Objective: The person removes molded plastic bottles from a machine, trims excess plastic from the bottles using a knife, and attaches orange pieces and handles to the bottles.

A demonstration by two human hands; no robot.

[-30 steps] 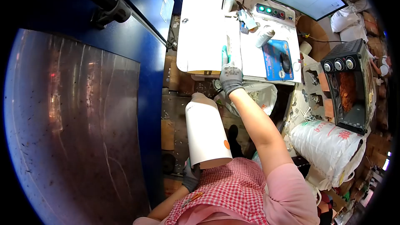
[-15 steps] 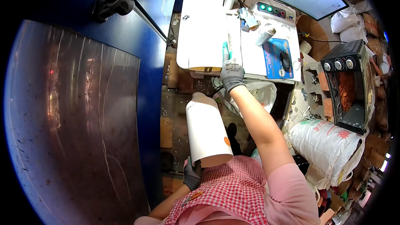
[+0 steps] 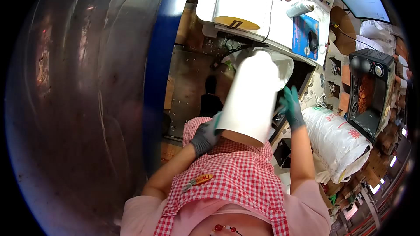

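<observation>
Gripping the tube (image 3: 249,100) by its near rim with the left hand (image 3: 205,137), holding the right hand (image 3: 290,106) open and empty just beside. Slanting between desk (image 3: 280,28) front edge and apron (image 3: 232,166). Probably feeling light, springy, dentable; likely needing flat palms along both sides.

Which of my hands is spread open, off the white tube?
Your right hand: its fingers are spread beside the white tube. Your left hand grips the tube's open near end.

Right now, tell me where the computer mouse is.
In the head view, the black mouse sits at the upper right, on the blue mat, below the pale can.
</observation>
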